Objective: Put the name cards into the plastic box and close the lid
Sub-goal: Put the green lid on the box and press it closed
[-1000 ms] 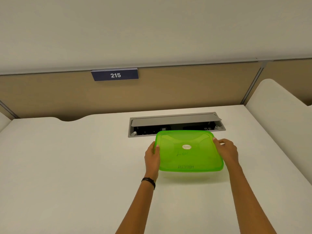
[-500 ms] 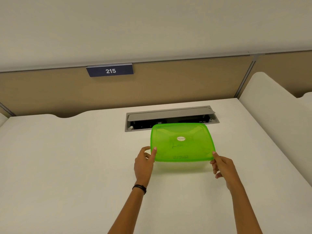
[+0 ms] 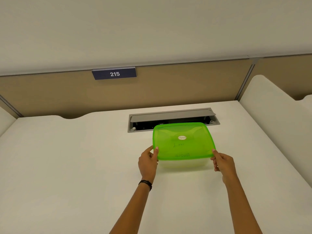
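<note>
A clear plastic box (image 3: 182, 164) stands on the white desk with a bright green lid (image 3: 183, 142) on top of it. The lid bears a small oval sticker and faint handwriting. My left hand (image 3: 148, 162) pinches the lid's near left corner, thumb on top. My right hand (image 3: 222, 162) grips the near right corner the same way. No name cards are visible; the green lid hides the box's inside.
An open grey cable hatch (image 3: 172, 118) is sunk into the white desk (image 3: 67, 166) just behind the box. A tan partition with a sign reading 215 (image 3: 114, 74) runs along the back. A white divider (image 3: 278, 115) rises on the right.
Both hands slid from the lid's sides to its near corners. In the last half second they closed on those corners, thumbs on top.
</note>
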Demonstrator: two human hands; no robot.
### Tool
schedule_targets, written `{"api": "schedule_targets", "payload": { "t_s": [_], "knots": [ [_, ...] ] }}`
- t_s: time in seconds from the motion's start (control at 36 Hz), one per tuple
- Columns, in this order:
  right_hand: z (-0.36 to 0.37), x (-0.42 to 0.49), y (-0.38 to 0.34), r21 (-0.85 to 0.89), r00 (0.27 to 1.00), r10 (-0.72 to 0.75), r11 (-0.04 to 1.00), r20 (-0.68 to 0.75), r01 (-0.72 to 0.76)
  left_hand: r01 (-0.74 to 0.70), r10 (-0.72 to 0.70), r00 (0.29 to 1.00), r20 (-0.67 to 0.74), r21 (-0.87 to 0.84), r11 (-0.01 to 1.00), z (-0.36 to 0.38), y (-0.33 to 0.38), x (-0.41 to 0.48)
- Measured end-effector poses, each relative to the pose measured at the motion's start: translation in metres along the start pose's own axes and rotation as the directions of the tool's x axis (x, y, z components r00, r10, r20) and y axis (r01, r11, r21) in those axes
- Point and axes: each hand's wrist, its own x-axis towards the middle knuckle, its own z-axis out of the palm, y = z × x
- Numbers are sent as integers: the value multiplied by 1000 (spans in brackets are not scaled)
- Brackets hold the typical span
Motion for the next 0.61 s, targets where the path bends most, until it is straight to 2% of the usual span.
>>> {"api": "schedule_targets", "payload": {
  "t_s": [0.19,0.33,0.42,0.47,0.53,0.58,0.61],
  "knots": [
    [-3,0,-2,-9,1000,18,1000,5,-18,-24,24,1000,18,-8,1000,2,1,-4],
    [-4,-1,-4,-53,998,42,998,47,-39,-117,106,992,73,164,980,-2,2,-5],
    [-3,-6,-9,-158,999,31,987,23,-27,-157,130,985,116,280,947,-5,4,-6],
    [0,-13,-10,-310,996,-43,951,-76,17,-203,165,978,129,376,904,-8,5,-6],
    [4,-22,-8,-453,959,-231,882,-164,135,-292,250,956,151,476,830,-10,5,-7],
    [10,-31,-4,-511,900,-416,806,-131,298,-398,335,917,216,524,752,-11,3,-13],
    [14,-35,-3,-522,886,-452,783,-103,339,-430,346,903,256,521,738,-11,3,-16]
  ]
}}
